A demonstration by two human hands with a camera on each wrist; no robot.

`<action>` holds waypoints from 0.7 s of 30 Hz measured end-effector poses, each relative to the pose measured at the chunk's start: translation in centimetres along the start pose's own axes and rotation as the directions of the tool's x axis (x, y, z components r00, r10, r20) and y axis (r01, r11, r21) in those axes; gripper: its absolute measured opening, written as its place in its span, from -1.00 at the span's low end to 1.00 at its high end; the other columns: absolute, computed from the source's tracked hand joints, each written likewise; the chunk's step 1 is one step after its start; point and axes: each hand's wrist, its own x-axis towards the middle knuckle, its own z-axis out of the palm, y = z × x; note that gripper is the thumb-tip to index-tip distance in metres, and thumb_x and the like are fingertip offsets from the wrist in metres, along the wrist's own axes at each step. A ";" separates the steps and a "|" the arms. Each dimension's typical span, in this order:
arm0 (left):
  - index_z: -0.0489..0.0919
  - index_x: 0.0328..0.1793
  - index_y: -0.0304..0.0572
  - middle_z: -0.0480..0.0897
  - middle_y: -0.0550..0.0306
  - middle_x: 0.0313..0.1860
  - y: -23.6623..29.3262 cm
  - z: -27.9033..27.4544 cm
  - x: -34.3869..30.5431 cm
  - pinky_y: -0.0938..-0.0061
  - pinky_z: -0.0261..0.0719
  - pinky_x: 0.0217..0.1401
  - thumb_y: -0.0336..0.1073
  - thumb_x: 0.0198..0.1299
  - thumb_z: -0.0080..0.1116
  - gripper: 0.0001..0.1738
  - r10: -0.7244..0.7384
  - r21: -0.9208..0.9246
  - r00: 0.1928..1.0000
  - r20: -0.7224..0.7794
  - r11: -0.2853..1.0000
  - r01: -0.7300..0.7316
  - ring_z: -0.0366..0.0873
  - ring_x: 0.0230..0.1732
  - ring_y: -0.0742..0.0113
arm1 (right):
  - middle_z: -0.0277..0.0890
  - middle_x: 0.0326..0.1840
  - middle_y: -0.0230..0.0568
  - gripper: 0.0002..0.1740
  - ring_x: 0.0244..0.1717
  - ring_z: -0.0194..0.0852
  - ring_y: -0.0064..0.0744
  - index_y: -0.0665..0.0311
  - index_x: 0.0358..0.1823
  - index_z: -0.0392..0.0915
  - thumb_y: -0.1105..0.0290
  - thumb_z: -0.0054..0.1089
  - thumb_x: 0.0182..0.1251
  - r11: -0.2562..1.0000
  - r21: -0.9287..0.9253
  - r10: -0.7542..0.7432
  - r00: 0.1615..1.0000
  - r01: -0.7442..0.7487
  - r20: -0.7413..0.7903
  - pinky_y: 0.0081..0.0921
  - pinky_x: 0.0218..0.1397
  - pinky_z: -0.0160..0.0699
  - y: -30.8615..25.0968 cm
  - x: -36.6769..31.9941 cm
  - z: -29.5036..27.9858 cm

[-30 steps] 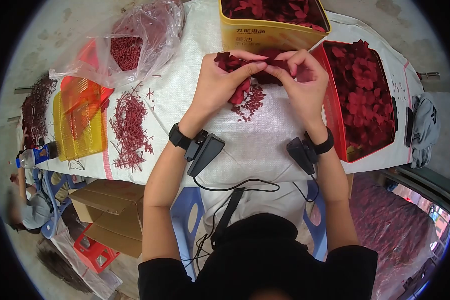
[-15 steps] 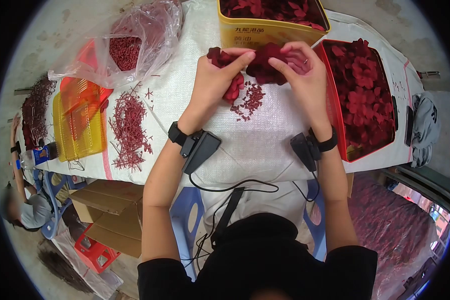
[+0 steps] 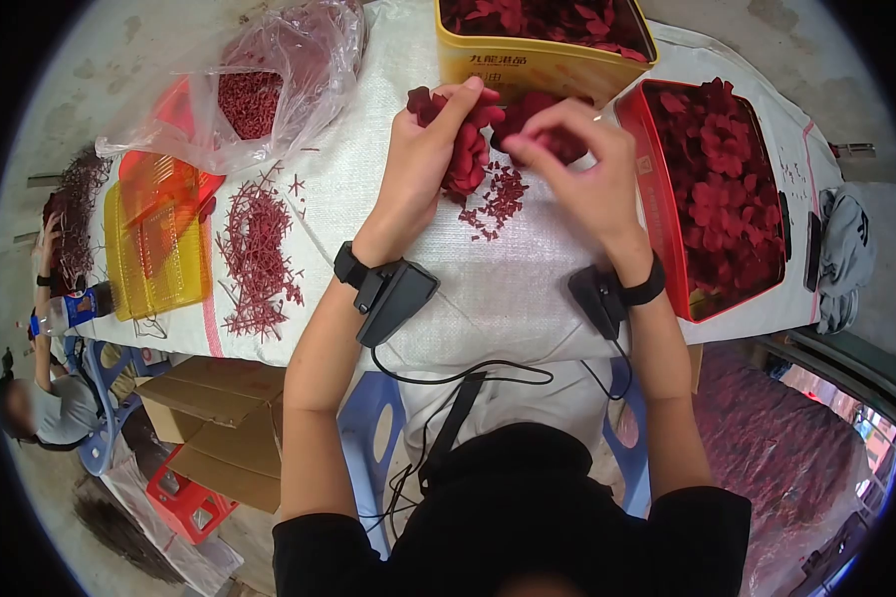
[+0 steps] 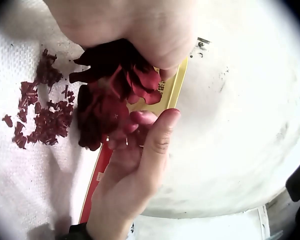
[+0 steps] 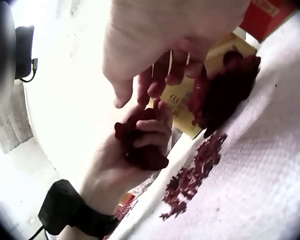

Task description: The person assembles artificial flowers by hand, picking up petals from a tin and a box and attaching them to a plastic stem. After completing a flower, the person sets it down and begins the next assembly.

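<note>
My left hand curls round a bunch of dark red flower petals, with its thumb along the top. To its right, my right hand has its thumb and forefinger near each other, close by the bunch. A stack of dark red petal layers sits against the bent lower fingers of the right hand. In the left wrist view, this stack rests at the right hand's fingers, just under the left hand's bunch. Below the hands lies a small heap of red scraps.
A yellow tin of red petals stands behind the hands, and a red tin full of red flowers at right. Leftward are thin red stems, a plastic bag of red bits and a yellow basket. Another person sits far left.
My hands were together at the petals, then drew apart. The right hand has since come down and left, blurred, while the left thumb has lifted. The person far left has moved an arm.
</note>
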 end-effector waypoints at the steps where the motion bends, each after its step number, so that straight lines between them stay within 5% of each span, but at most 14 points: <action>1: 0.61 -0.06 -0.29 0.63 0.18 -0.31 -0.2 0.0 0.1 0.66 0.42 -0.45 -0.10 0.37 0.13 -0.65 0.018 0.000 1.000 -0.012 1.000 -0.018 0.44 -0.51 0.58 | 0.53 -0.49 -0.37 -0.78 -0.51 0.42 -0.56 0.27 -0.43 0.62 0.37 0.53 -0.01 1.000 -0.007 -0.022 0.996 0.023 0.085 -0.62 -0.41 0.39 0.3 -0.3 0.2; 8: 0.61 -0.21 -0.29 0.62 0.20 -0.42 -1.2 0.1 0.5 0.67 0.38 -0.51 -0.17 0.33 0.21 -0.72 0.175 0.069 0.983 -0.053 0.983 -0.171 0.43 -0.55 0.62 | 0.58 -0.44 -0.31 -0.81 -0.39 0.50 -0.43 0.29 -0.42 0.62 0.45 0.49 -0.03 0.996 -0.031 -0.084 0.988 0.089 0.132 -0.52 -0.30 0.46 -0.1 -0.7 1.3; 14: 0.59 -0.22 -0.22 0.59 0.27 -0.40 -0.3 -0.2 0.2 0.68 0.42 -0.45 -0.15 0.32 0.21 -0.74 0.066 0.037 0.994 -0.087 0.997 -0.063 0.44 -0.51 0.63 | 0.56 -0.42 -0.36 -0.85 -0.41 0.44 -0.62 0.30 -0.37 0.61 0.48 0.42 0.05 1.000 0.030 -0.003 0.986 -0.002 0.165 -0.64 -0.36 0.37 0.3 -0.4 0.5; 17: 0.62 -0.24 -0.31 0.55 0.25 -0.49 -0.9 -0.5 0.9 0.68 0.30 -0.56 -0.17 0.32 0.22 -0.70 0.157 0.008 0.976 -0.153 0.987 -0.158 0.37 -0.60 0.64 | 0.56 -0.40 -0.45 -0.89 -0.42 0.39 -0.75 0.29 -0.32 0.62 0.48 0.37 0.15 0.977 0.183 0.099 0.992 -0.113 0.083 -0.74 -0.39 0.30 1.0 -0.6 0.6; 21: 0.62 -0.21 -0.25 0.57 0.27 -0.51 0.1 -1.1 0.4 0.70 0.19 -0.62 -0.05 0.32 0.19 -0.65 0.023 0.040 0.997 -0.078 0.999 -0.020 0.33 -0.63 0.67 | 0.61 -0.33 -0.47 -0.90 -0.38 0.47 -0.79 0.31 -0.24 0.61 0.47 0.31 0.27 0.954 0.280 0.121 0.992 -0.108 -0.028 -0.80 -0.37 0.35 0.9 -0.3 0.4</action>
